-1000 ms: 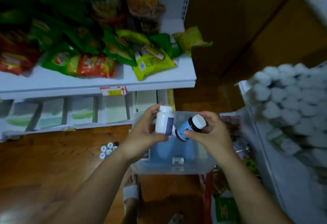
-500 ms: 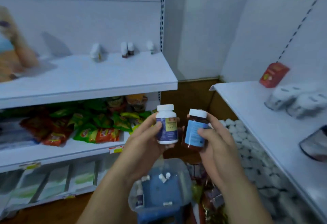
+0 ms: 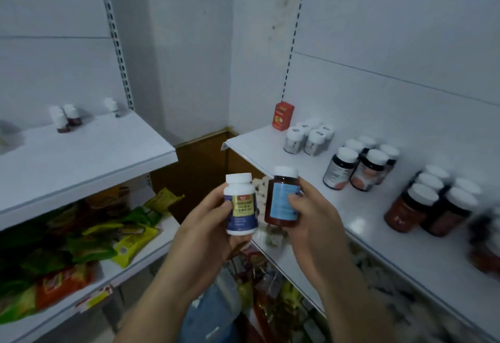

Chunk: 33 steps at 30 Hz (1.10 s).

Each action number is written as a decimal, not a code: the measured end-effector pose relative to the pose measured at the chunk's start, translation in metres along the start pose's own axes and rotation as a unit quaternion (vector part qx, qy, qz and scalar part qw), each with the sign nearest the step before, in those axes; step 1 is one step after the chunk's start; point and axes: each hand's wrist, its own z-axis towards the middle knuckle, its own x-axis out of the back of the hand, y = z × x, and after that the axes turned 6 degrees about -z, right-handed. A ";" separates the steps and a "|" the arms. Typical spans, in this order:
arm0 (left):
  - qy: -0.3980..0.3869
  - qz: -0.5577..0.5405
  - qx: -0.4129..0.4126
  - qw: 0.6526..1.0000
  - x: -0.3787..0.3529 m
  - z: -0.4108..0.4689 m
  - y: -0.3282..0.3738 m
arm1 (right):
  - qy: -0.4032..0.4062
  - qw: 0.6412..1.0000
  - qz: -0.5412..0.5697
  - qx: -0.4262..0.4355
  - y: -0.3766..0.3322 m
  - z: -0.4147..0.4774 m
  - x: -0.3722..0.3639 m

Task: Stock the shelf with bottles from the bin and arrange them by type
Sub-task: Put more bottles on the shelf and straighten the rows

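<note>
mid-task | gripping white bottle (image 3: pixel 240 204) in left hand (image 3: pixel 205 229), amber bottle (image 3: pixel 282 200) in right hand (image 3: pixel 313 223) | partly stocked shelf (image 3: pixel 351 207), grouped by type | placing both pending

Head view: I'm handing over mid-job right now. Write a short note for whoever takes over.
Left hand: grips a white bottle with a dark blue label, upright.
Right hand: grips an amber bottle with a light blue label, upright.
Done: the right shelf holds bottles grouped by type: white group, dark group, amber group.
Left: shelve both held bottles with their matching types. The amber one looks closest to the amber group. The bin sits below the hands with its contents hidden, so remaining stock is unknown.
</note>
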 end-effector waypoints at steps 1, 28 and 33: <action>-0.014 0.004 0.012 1.000 0.000 0.000 -0.001 | 0.018 1.000 -0.009 0.012 -0.001 -0.007 -0.001; -0.329 -0.010 0.253 0.910 -0.214 -0.108 -0.125 | 0.384 0.912 -0.022 0.145 -0.071 -0.318 0.143; -0.368 0.002 0.298 0.881 -0.275 -0.185 -0.177 | 0.440 0.885 -0.012 0.153 -0.079 -0.426 0.189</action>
